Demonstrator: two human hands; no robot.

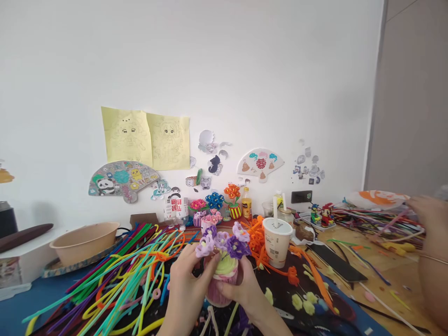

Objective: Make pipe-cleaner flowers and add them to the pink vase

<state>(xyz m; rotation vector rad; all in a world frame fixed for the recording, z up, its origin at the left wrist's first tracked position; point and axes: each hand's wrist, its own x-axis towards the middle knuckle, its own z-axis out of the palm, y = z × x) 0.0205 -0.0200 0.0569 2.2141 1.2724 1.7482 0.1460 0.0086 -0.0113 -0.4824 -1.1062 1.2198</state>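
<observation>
Left hand [187,273] curled against the left side of a pink pot [221,295], thumb over its yellow-green top at the flower stems; other fingertips hidden. Right hand [247,284] closed around the pot's right side, thumb across the front. Pot sits at lower centre of frame, bearing purple flowers [238,247]. Bundle of coloured pipe cleaners [140,275], lower left. Lidded cup [277,245] with straw, right of centre. Another person's arm [434,280] at right edge. Tan basin [84,245], left.
</observation>
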